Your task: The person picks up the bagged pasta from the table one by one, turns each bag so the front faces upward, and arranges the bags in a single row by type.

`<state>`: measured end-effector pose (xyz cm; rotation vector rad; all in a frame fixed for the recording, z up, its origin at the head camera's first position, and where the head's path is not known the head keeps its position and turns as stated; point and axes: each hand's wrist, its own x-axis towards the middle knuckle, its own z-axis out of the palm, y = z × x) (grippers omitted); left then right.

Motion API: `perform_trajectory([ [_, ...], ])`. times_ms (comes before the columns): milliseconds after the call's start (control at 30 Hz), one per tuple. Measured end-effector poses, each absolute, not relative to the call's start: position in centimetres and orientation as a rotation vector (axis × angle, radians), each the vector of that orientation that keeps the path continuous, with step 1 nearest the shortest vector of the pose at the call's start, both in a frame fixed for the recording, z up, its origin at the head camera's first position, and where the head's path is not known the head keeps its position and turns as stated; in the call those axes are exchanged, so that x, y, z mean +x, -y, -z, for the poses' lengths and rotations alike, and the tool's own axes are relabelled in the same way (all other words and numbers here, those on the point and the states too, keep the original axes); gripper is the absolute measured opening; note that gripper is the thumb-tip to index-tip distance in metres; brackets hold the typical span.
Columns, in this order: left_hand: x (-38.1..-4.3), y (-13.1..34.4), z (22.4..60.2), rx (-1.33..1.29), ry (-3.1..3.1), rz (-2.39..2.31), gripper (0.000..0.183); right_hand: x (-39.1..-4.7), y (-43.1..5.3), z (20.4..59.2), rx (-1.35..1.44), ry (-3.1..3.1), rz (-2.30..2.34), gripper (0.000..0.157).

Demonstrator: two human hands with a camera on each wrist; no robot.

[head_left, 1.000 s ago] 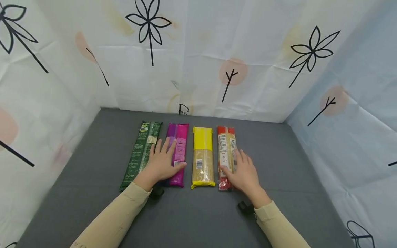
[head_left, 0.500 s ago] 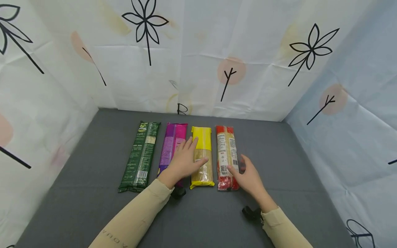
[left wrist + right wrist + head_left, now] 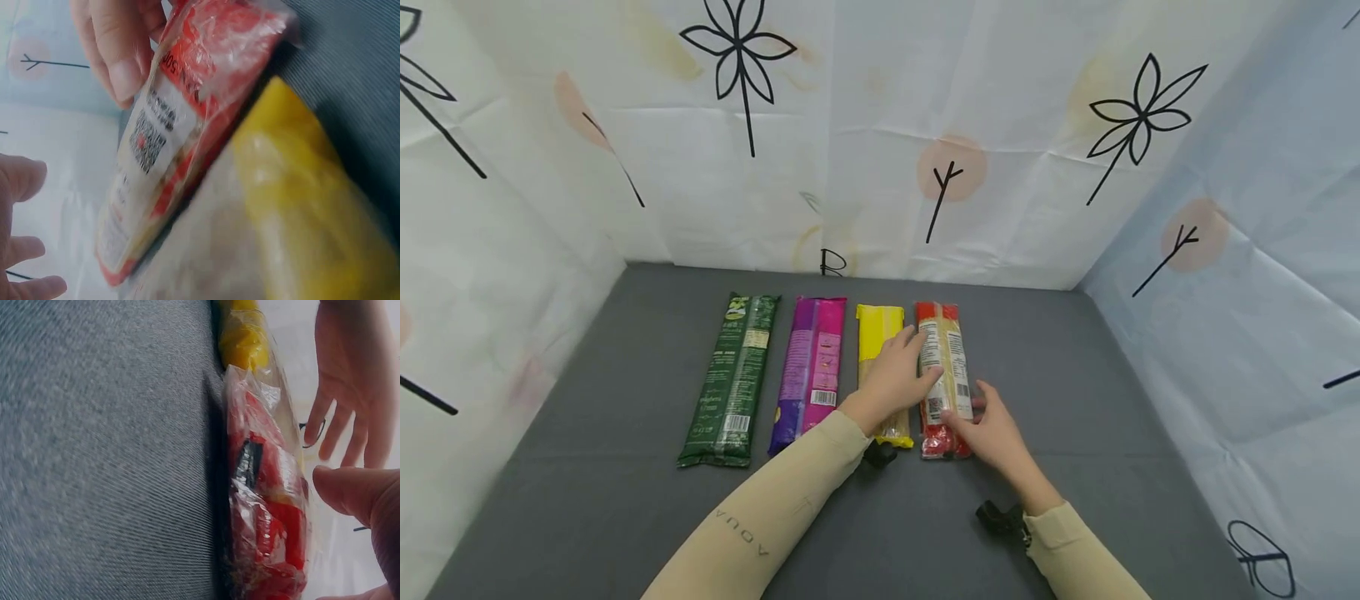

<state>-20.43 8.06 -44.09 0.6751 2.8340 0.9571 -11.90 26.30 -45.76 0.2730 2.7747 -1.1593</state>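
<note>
My left hand [image 3: 891, 379], fingers spread and fairly straight, is over the yellow packet [image 3: 874, 332], its fingertips reaching the left edge of the red packet [image 3: 956, 358]. The left wrist view cannot settle whether they touch it. My right hand [image 3: 997, 437] is at the lower right side of the red packet, thumb over its face and loosely bent fingers beside its right edge. In the right wrist view a thumb [image 3: 340, 490] stands close above the red packet [image 3: 265, 506]. Both packets are long and flat, with pale, noodle-like contents showing through clear film.
Left of the yellow packet lie a purple and pink packet [image 3: 808, 375] and a dark green packet [image 3: 728, 383], roughly parallel, on the grey cloth [image 3: 587, 433]. White patterned curtains [image 3: 865, 208] enclose the back and sides. Black wrist devices [image 3: 1000, 518] hang under the wrists.
My left hand has moved right from the green and purple packets, across the yellow one, to the red packet's edge. My right hand has lifted its fingers off the red packet's face toward its side.
</note>
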Motion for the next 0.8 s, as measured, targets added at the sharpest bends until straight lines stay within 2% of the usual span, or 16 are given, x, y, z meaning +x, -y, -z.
perform_trajectory([
  [300,-21.3,-10.0,45.2,0.614,-2.724,-0.970,0.067,-12.1,-26.4,46.2,0.265,-2.778,1.129,0.094],
  [633,-21.5,-10.7,46.2,0.630,-2.708,-0.886,0.075,-12.5,-26.1,46.3,0.318,-2.763,1.137,0.091],
  [800,-21.3,-10.8,46.1,0.666,-2.710,-0.873,0.072,-12.5,-26.1,46.4,0.347,-2.754,1.142,0.089],
])
